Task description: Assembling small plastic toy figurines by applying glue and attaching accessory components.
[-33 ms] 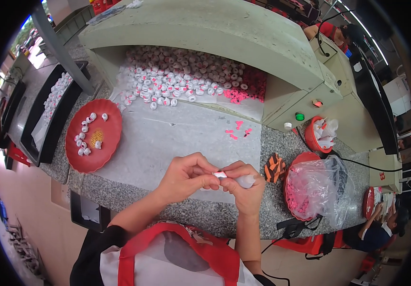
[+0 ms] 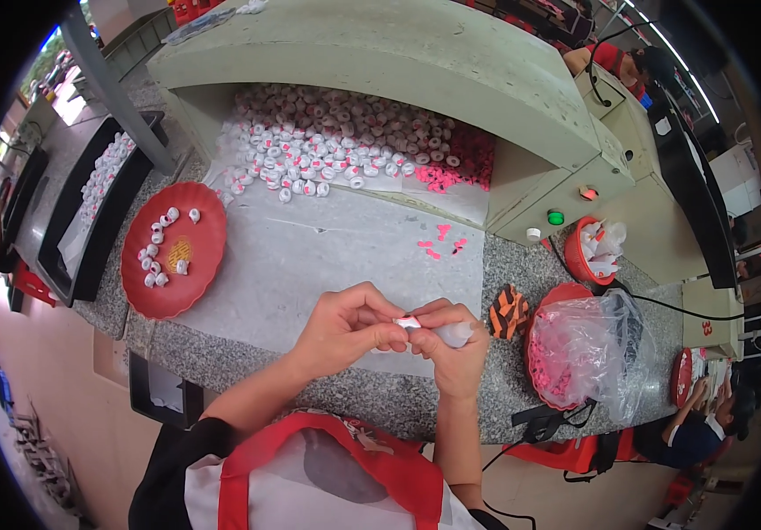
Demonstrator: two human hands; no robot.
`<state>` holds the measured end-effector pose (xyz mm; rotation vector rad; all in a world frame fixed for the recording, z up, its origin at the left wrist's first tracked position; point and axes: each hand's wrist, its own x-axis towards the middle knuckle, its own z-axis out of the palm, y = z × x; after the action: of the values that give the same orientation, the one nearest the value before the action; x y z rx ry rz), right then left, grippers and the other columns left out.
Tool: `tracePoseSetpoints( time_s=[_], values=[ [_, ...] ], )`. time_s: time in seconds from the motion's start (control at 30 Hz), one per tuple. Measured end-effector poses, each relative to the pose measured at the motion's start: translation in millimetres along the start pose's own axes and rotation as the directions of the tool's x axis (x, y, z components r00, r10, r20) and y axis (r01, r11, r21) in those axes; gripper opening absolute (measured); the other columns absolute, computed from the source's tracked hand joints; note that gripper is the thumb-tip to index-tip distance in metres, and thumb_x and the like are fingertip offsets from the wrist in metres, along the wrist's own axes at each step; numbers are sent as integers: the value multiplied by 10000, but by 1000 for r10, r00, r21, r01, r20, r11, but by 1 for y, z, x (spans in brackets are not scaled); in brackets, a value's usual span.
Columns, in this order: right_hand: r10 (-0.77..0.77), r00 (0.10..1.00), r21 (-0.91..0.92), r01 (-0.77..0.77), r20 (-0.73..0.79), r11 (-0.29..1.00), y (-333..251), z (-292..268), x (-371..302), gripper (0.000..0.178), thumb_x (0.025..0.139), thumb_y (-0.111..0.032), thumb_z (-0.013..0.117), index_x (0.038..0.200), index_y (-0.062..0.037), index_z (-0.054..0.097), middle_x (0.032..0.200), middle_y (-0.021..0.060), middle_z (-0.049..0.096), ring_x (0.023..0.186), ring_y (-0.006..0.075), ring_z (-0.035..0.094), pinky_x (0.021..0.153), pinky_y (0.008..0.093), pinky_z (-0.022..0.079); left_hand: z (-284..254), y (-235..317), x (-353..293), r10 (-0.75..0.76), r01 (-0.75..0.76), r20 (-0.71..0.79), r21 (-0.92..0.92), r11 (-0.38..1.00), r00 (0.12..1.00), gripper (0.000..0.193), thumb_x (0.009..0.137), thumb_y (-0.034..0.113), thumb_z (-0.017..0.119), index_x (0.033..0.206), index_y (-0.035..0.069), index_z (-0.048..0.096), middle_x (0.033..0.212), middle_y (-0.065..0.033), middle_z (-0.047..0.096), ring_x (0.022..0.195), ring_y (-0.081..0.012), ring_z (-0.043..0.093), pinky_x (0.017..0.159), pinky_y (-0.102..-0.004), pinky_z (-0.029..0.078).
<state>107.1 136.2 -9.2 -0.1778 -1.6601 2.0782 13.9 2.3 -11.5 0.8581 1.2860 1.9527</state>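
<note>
My left hand is closed, with thumb and fingertips pinching a small white piece that has a dark spot. My right hand wraps round a translucent whitish squeeze bottle, and its fingertips meet the same piece. The two hands touch or nearly touch above the front of a white paper sheet. Several bright pink bits lie on that sheet beyond my hands. To the left, a red scalloped plate carries several small white rounded pieces with dark and pink marks.
A pale green box-like housing arches over a heap of white pieces and pink bits. At right stand a red cup, a plate covered by clear plastic bags and an orange-black striped item. Co-workers sit nearby.
</note>
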Motion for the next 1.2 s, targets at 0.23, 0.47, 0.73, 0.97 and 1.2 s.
tracePoseSetpoints(
  time_s=[0.23, 0.47, 0.73, 0.97, 1.2],
  values=[
    [92, 994, 135, -84, -56, 987, 14, 12, -5, 177, 680, 35, 672, 830, 9, 583, 863, 136, 580, 642, 124, 548, 495, 211, 442, -8, 2, -11, -114, 104, -81, -122, 987, 990, 152, 771, -65, 565, 914, -21, 542, 792, -110, 600, 718, -172, 622, 592, -232, 498],
    [120, 993, 206, -115, -8, 972, 36, 32, 1, 147, 703, 7, 656, 830, 0, 583, 825, 118, 583, 582, 98, 523, 429, 186, 368, -26, 8, -21, -140, 128, -102, -117, 985, 985, 185, 789, 3, 577, 971, -2, 548, 734, -70, 606, 680, -105, 591, 574, -224, 463],
    [242, 963, 125, -227, -117, 966, 59, 59, 9, 143, 783, -113, 619, 860, -32, 529, 776, 71, 570, 538, 64, 474, 413, 180, 316, -44, -4, -29, -177, 130, -290, -174, 976, 941, 146, 803, 40, 574, 940, 3, 542, 734, -55, 596, 649, -96, 589, 557, -203, 468],
    [306, 929, 88, -294, -209, 952, 66, 63, 13, 124, 816, -143, 575, 847, -33, 527, 728, 54, 563, 544, 74, 484, 422, 192, 312, -49, -21, -24, -170, 127, -304, -156, 980, 937, 149, 808, 60, 580, 948, 20, 548, 768, -55, 606, 667, -100, 593, 561, -208, 470],
    [404, 905, -36, -412, -130, 911, 90, 80, 21, 119, 801, -121, 584, 821, -15, 535, 755, 81, 584, 532, 92, 499, 437, 199, 339, -81, -23, -45, -134, 131, -501, -41, 990, 855, 166, 796, 64, 591, 955, 18, 571, 783, -46, 614, 689, -106, 591, 598, -223, 479]
  ],
)
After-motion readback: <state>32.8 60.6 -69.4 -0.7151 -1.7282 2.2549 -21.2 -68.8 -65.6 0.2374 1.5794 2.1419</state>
